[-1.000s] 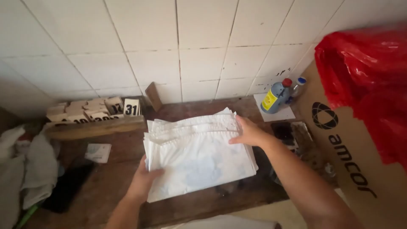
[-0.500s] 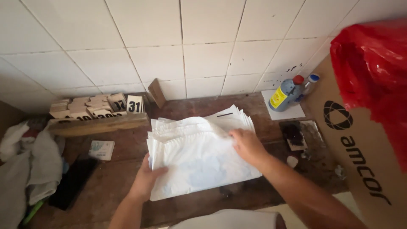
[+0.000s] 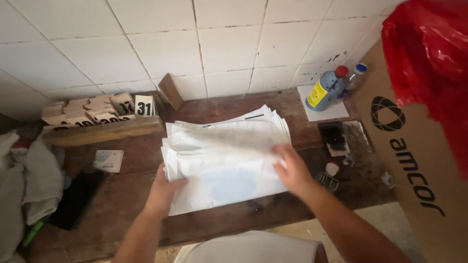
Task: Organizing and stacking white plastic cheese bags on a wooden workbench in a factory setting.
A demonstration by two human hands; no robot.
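From the head view, a stack of white plastic bags (image 3: 226, 163) is seen lying on the middle of the dark wooden desk (image 3: 122, 195), just in front of the white tiled wall (image 3: 146, 44). The stack's left edge is gripped by the left hand (image 3: 163, 190), its thumb on top and its fingers hidden beneath. The right hand (image 3: 292, 168) is laid nearly flat on the right side of the stack, fingers slightly curled; whether a sheet is pinched cannot be told, and the upper sheets are blurred. How many bags there are cannot be counted.

At the back right, one blue bottle (image 3: 324, 90) with a red cap and a yellow label is stood on a white square sheet (image 3: 324, 111), with a second, blue-capped bottle (image 3: 355, 77) half hidden behind it. At the right edge a brown cardboard box (image 3: 414, 160) with black print is cut off by the frame, and a red plastic bag (image 3: 431, 58) is draped over it. At the back left, a row of pale number cards (image 3: 97, 109) is held in a wooden rack (image 3: 102, 131). One small white packet (image 3: 108, 160) lies in front of it, beside a black flat object (image 3: 75, 197) whose kind cannot be made out. White cloth (image 3: 29, 185) is piled at the far left.
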